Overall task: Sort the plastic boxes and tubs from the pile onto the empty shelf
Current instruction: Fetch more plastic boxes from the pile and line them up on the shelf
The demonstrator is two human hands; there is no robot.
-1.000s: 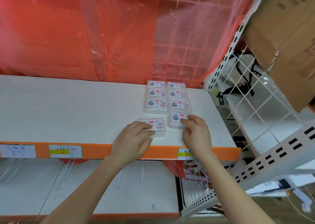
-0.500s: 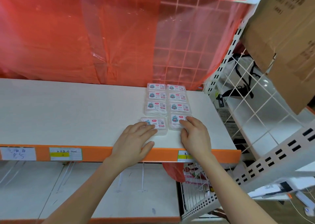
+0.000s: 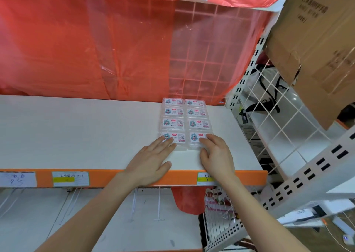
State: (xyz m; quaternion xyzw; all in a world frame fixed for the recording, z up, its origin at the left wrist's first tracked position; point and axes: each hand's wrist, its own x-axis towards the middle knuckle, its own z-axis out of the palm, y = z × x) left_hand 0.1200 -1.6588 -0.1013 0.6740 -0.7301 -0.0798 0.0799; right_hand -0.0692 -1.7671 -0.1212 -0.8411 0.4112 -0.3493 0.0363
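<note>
- The left hand (image 3: 151, 161) lies flat with straight fingers, its fingertips resting on the lid of the front-left box (image 3: 178, 136); it grips nothing.
- The right hand (image 3: 218, 155) lies beside it, fingers nearly straight on top of the front-right box (image 3: 194, 139), thumb at that box's near edge; it closes around nothing.
- These two clear boxes sit side by side, touching, as the nearest row of a block two wide and four deep; six more boxes (image 3: 173, 122) fill the rows behind, all flat with labels up.
- The block stands on the right part of a white shelf (image 3: 76, 132), its back row close to the rear.
- Both wrists cross the orange strip (image 3: 107, 177) along the shelf's front, which carries paper labels (image 3: 71, 178).
- A red plastic sheet (image 3: 76, 50) hangs behind the shelf.
- A white wire grid (image 3: 278, 127) stands to the right, and a cardboard carton (image 3: 317, 40) juts in above it.
</note>
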